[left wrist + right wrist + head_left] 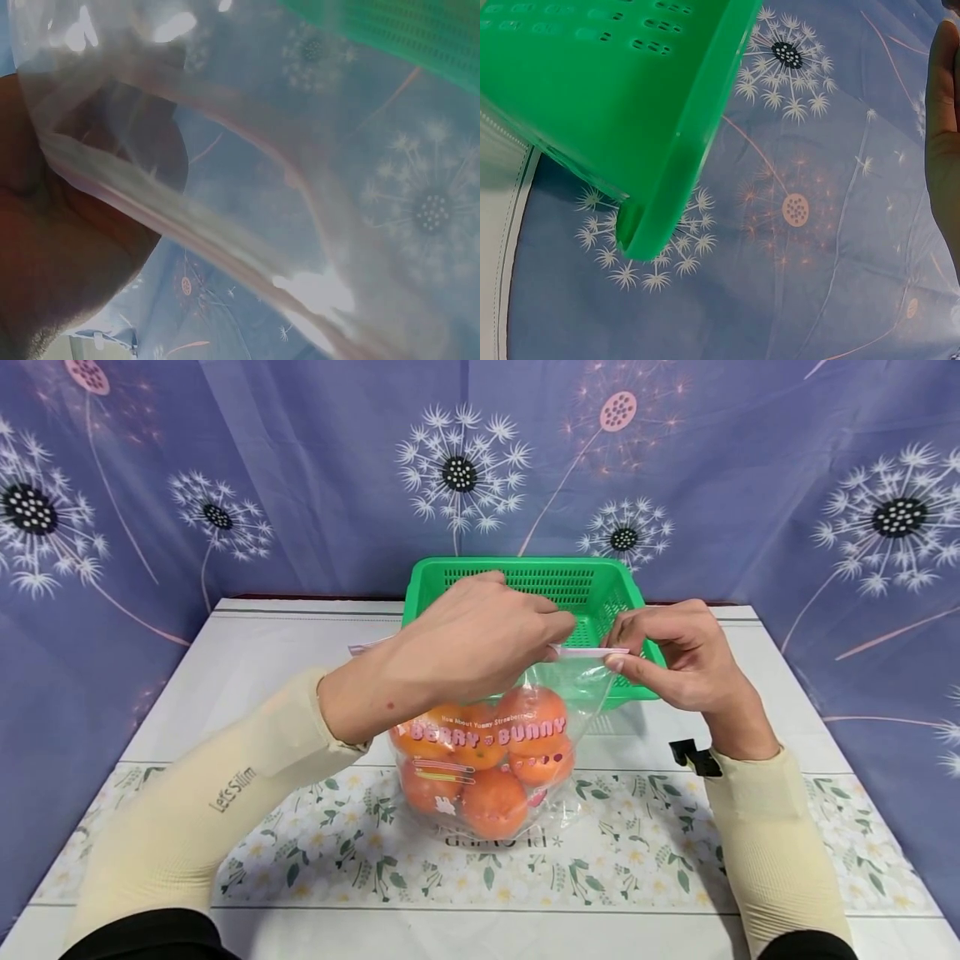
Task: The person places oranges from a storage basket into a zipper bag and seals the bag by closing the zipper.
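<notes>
A clear zip bag [489, 732] printed with pink "BERRY BUNNY" lettering stands on the table, with several oranges [495, 803] inside. My right hand [678, 652] pinches the right end of its pinkish zip strip between thumb and fingers. Reaching across the top of the bag, my left hand [487, 631] grips the strip just left of there with bent fingers; its thumb is hidden in the head view. Close up in the left wrist view, the bag's film and strip [195, 244] cross in front of the hand. Only an edge of the right hand [943, 150] shows in the right wrist view.
Behind the bag is a green perforated plastic basket [525, 562], partly covered by both hands. A white tablecloth with a floral band [315, 860] covers the table. Blue dandelion-print fabric [337, 468] hangs at the back and sides.
</notes>
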Demonstrator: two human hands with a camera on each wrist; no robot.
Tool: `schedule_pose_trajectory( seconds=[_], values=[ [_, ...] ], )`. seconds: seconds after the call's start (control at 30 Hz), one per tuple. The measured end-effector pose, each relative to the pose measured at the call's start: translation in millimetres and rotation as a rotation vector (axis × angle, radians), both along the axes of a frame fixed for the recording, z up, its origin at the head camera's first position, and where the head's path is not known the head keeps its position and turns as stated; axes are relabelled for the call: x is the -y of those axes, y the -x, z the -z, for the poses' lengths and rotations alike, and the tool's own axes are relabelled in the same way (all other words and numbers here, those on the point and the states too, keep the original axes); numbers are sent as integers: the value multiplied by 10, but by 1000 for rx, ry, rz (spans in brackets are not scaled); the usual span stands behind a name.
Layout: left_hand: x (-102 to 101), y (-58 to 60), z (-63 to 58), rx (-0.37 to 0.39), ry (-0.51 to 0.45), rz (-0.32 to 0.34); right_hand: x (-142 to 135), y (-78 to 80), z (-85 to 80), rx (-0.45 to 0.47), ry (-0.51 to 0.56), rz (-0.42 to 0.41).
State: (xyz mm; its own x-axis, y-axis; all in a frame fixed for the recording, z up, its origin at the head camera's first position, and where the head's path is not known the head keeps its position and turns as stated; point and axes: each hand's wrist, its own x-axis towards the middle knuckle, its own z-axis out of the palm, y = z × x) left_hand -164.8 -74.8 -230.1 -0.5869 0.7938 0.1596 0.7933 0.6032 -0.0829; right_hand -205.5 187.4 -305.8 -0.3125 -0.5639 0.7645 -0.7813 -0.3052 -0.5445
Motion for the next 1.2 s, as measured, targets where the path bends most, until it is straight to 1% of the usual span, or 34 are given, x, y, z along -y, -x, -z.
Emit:
schedule_pose_trajectory(
  seconds=[0.23,0.6,0.77,0.9,1.07,1.2],
  values=[
    [64,-32,58,-27,-54,-1,11,-6,-11,-12,3,0],
    [151,-58,138,-20,-118,-10,21,-12,-10,-7,17,-6],
    [188,-69,179,-37,-156,-6,24,-16,0,-2,33,-14],
    [221,-74,218,-26,-200,-6,14,-18,0,3,34,-15],
    [259,-84,258,8,-233,-31,-4,-11,-8,-3,19,-11],
    [289,-102,275,13,-247,-50,-10,-7,-10,-13,15,-6]
  ],
)
